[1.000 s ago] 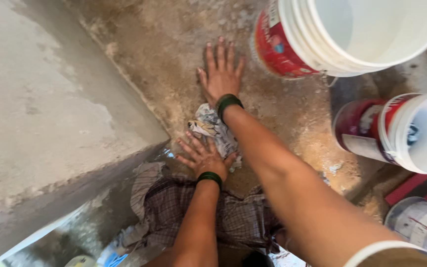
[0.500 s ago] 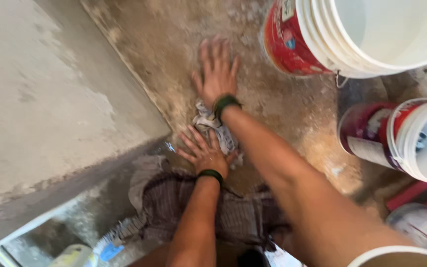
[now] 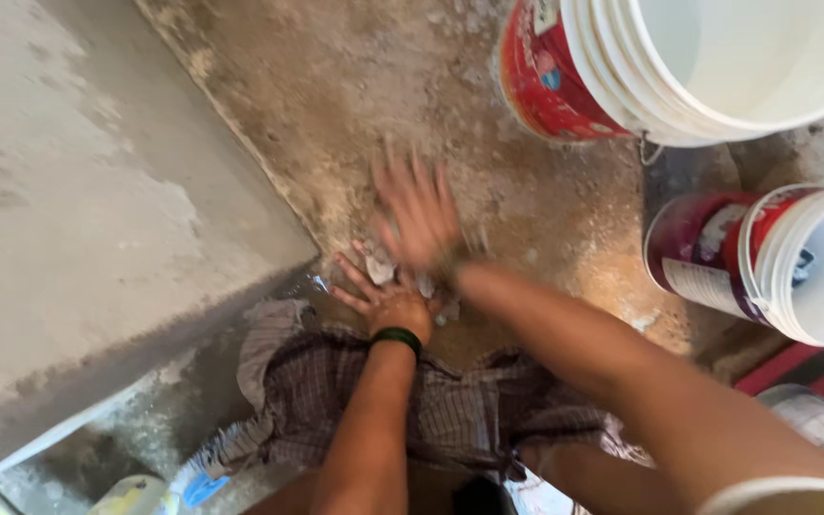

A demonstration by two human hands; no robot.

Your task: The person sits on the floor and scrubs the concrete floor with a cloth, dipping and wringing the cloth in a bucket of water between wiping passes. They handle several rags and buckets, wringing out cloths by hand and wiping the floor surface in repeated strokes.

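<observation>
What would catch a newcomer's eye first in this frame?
The right hand, blurred and fingers spread, lies flat on the dusty floor at centre. Just below it, the left hand presses a crumpled rag. Large white buckets crowd the upper right corner.

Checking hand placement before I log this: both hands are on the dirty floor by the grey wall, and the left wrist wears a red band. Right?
Not quite. In the head view the left hand rests on the floor beside the right hand, but its wrist band is dark green, not red.
</observation>
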